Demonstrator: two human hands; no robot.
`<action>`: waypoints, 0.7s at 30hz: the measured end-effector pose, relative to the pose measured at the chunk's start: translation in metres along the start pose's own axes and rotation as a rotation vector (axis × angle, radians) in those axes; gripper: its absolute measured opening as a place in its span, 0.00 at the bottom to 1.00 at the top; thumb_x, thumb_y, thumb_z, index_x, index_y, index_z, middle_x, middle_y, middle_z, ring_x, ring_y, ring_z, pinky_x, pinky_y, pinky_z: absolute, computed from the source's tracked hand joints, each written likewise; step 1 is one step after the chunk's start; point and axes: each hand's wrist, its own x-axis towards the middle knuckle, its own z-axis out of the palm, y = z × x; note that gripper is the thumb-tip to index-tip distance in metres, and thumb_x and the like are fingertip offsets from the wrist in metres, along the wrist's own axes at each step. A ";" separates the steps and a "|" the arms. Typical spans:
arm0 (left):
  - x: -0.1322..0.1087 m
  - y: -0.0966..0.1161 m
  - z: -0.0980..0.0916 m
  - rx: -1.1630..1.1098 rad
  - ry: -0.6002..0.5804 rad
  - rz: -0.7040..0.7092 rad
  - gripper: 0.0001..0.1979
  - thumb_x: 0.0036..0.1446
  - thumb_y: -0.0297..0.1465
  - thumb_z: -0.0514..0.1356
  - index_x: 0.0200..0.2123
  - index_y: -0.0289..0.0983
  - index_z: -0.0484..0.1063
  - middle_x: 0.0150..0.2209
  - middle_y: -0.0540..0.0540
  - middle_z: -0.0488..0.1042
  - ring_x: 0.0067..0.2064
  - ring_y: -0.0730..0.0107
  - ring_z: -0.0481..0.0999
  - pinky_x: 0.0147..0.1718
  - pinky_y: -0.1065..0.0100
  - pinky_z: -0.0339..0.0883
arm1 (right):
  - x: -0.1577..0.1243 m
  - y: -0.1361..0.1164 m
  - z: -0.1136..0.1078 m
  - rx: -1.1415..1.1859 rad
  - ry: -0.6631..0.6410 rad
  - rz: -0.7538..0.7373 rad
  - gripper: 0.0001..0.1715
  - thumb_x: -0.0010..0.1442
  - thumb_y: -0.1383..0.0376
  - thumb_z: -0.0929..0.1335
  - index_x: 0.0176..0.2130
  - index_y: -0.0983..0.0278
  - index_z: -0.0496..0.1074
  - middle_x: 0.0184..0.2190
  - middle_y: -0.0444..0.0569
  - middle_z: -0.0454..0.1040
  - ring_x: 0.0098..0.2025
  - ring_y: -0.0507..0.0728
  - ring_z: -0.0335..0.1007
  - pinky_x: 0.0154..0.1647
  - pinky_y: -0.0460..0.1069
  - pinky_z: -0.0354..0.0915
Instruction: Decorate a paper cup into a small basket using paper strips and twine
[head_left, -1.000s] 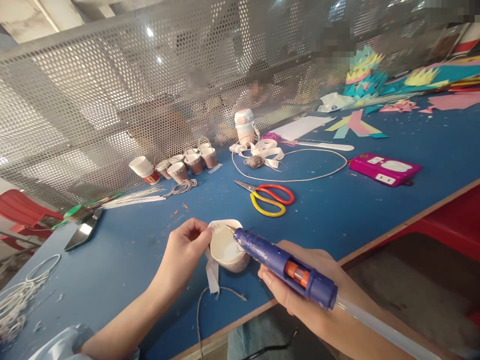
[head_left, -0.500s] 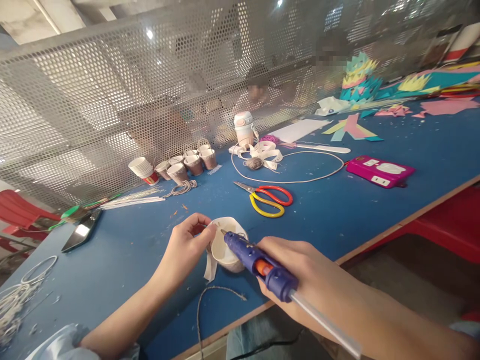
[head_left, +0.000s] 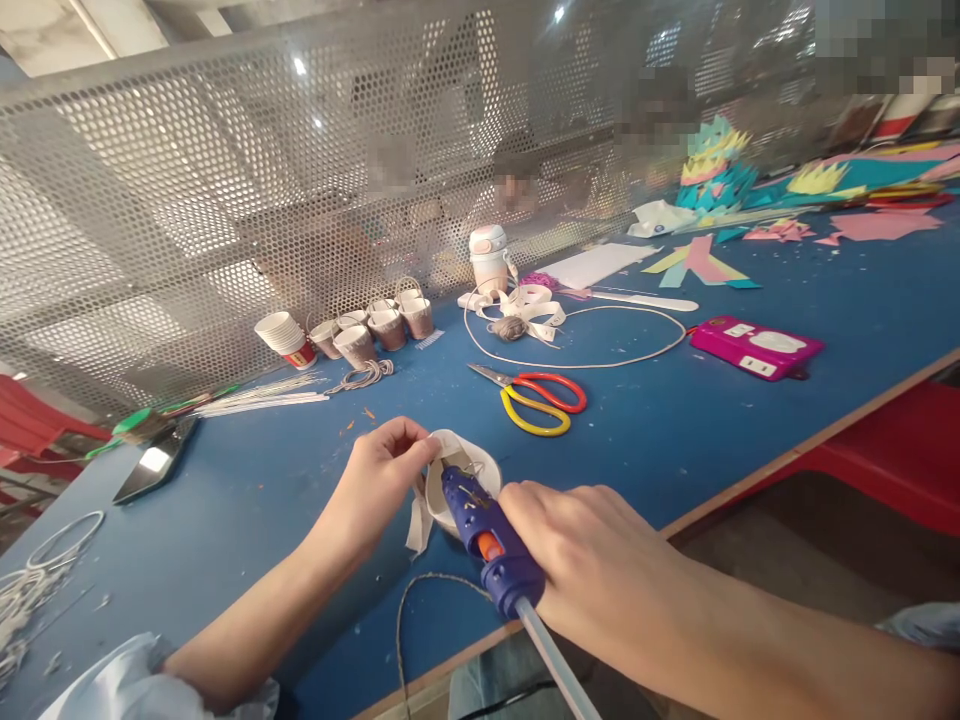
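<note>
My left hand pinches the left rim of a white paper cup, which is tilted with its mouth toward me. A pale strip of ribbon hangs down beside the cup under that hand. In my right hand is a blue hot glue gun, its nozzle inside the cup near the left fingertips. A clear glue stick sticks out of the gun's back end. Below the cup, a thin grey cord curves over the table. Scissors with red and yellow handles lie beyond the cup.
Several twine-wrapped cups and a stack of paper cups stand at the back. Nearby are a bottle, a ribbon roll and a pink power strip. A tablet lies left on the blue table.
The glue gun has swung to a steeper angle, its back end moving left and its nozzle going further into the cup. The cup has shifted slightly right; my left hand keeps its pinch.
</note>
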 end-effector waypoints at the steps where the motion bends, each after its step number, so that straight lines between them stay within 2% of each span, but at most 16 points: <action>1: 0.000 0.000 0.000 -0.005 0.001 0.000 0.12 0.50 0.39 0.62 0.23 0.36 0.68 0.22 0.52 0.69 0.26 0.73 0.65 0.26 0.70 0.57 | -0.001 0.000 0.001 -0.030 0.016 -0.033 0.07 0.59 0.73 0.64 0.29 0.64 0.65 0.24 0.45 0.69 0.20 0.53 0.57 0.22 0.50 0.39; 5: -0.001 0.001 0.001 -0.043 0.012 -0.013 0.12 0.48 0.38 0.63 0.23 0.37 0.67 0.22 0.52 0.69 0.25 0.73 0.66 0.26 0.70 0.58 | -0.004 0.000 0.002 -0.134 0.054 -0.128 0.09 0.58 0.75 0.63 0.28 0.65 0.66 0.25 0.47 0.67 0.23 0.53 0.60 0.22 0.50 0.40; 11: -0.001 0.002 0.002 -0.076 0.024 -0.023 0.11 0.46 0.37 0.64 0.22 0.36 0.68 0.20 0.53 0.68 0.24 0.74 0.64 0.24 0.72 0.58 | -0.001 -0.003 -0.003 -0.224 0.030 -0.175 0.12 0.47 0.79 0.66 0.24 0.63 0.63 0.24 0.46 0.66 0.22 0.54 0.61 0.19 0.50 0.36; 17: -0.002 0.000 0.001 -0.094 0.032 -0.027 0.13 0.47 0.38 0.64 0.22 0.36 0.67 0.21 0.53 0.68 0.24 0.74 0.64 0.24 0.72 0.56 | 0.003 0.000 0.002 -0.157 0.101 -0.158 0.09 0.55 0.75 0.64 0.27 0.64 0.64 0.20 0.44 0.64 0.19 0.53 0.56 0.20 0.50 0.36; 21: -0.003 0.000 0.001 -0.085 0.026 -0.026 0.13 0.48 0.39 0.63 0.22 0.36 0.67 0.20 0.53 0.67 0.24 0.75 0.63 0.24 0.72 0.57 | 0.003 0.000 0.002 -0.152 0.106 -0.118 0.07 0.56 0.74 0.64 0.27 0.64 0.64 0.19 0.44 0.64 0.18 0.53 0.55 0.20 0.50 0.36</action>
